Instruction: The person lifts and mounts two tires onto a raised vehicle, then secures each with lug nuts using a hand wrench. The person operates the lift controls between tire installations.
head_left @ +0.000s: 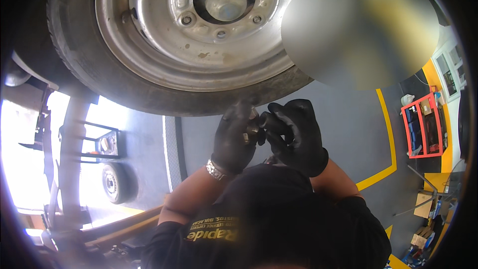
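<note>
My left hand (233,137), in a black glove, is closed around several small metal pieces (246,138) that look like wheel nuts; part of them is hidden by the fingers. Close against it, my right hand (298,134), also gloved in black, has curled fingers with the tips at the left hand's fingers. What it pinches, if anything, is hidden. Just beyond both hands stands a wheel with a silver steel rim (209,65) and a black tyre (164,100). Metal studs (221,34) show in the holes around its hub (226,5).
A blurred oval hides the upper right. Behind it to the right are a red tool cart (423,125) and a yellow floor line (387,139). At left, another wheel (111,183) lies near a dark metal frame stand (105,144), beside a grey post (74,169).
</note>
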### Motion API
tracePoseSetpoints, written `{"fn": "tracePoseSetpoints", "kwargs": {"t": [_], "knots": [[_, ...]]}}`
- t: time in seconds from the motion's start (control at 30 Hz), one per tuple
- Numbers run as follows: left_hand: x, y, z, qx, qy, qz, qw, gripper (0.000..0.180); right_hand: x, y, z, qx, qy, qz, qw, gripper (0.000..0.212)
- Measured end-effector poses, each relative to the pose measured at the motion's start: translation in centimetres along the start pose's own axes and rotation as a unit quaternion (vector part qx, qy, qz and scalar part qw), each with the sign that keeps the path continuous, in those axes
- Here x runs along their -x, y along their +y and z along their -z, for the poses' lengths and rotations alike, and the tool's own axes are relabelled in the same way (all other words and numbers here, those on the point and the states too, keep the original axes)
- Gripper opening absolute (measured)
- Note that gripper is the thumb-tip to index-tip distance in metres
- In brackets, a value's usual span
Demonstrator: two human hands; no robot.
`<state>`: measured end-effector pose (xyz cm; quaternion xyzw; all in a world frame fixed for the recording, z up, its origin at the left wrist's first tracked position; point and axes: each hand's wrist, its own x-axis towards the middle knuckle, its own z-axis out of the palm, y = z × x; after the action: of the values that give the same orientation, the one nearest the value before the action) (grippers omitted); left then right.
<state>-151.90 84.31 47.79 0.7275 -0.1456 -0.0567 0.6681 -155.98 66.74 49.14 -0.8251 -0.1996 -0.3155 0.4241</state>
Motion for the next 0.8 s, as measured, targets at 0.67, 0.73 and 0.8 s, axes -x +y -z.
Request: {"fn": "tracePoseSetpoints", "kwargs": {"t": [0.67, 0.73, 0.8], "knots": [[-5.6, 1.3, -1.4, -0.314, 0.051, -0.398, 0.86, 0.022, -0.4, -2.1, -1.4, 0.115, 0.095, -0.039, 0.988, 0.059], [-5.3, 1.1, -2.0, -0.255, 0.057, -0.366, 0.893, 0.021, -0.1, -2.5, -1.3, 0.104, 0.106, -0.047, 0.988, 0.06], [-4.6, 1.0, -2.7, -0.17, 0.065, -0.317, 0.931, 0.021, 0.4, -2.9, -1.2, 0.071, 0.112, -0.069, 0.989, 0.061]]}}
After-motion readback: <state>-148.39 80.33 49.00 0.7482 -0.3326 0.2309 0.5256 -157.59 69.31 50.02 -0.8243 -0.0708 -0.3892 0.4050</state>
